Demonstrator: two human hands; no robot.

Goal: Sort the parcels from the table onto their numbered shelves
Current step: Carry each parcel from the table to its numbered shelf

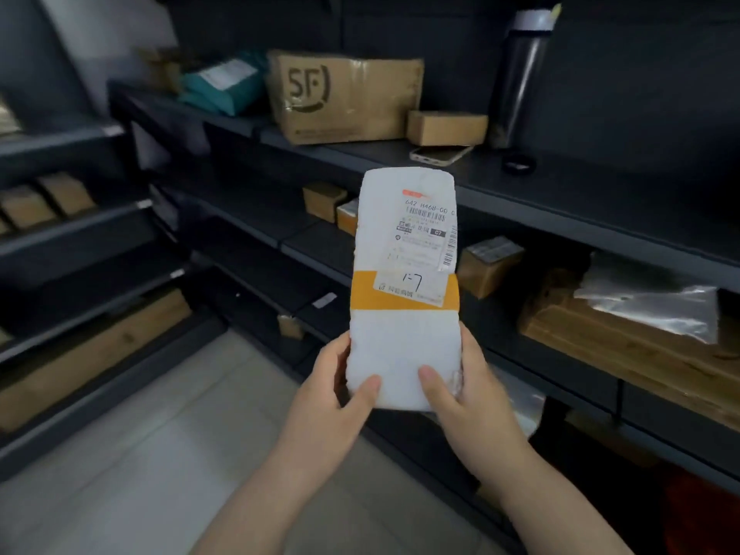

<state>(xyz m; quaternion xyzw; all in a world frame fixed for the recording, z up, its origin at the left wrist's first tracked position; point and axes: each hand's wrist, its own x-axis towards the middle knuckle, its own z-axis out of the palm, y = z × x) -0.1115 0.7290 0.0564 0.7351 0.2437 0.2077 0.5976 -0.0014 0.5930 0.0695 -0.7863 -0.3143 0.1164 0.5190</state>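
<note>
Dark grey metal shelving (600, 202); tall white padded parcel with orange band (404, 346) held upright before it
Lower end is gripped from both sides; left hand (332, 378) curled round the left edge, right hand (468, 382) round the right; thumbs pressed on front

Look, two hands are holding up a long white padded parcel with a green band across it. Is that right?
Not quite. The band across the long white padded parcel is orange, not green, as the head view shows. The rest is right: the left hand and the right hand both hold it up, gripping its lower end.
</note>
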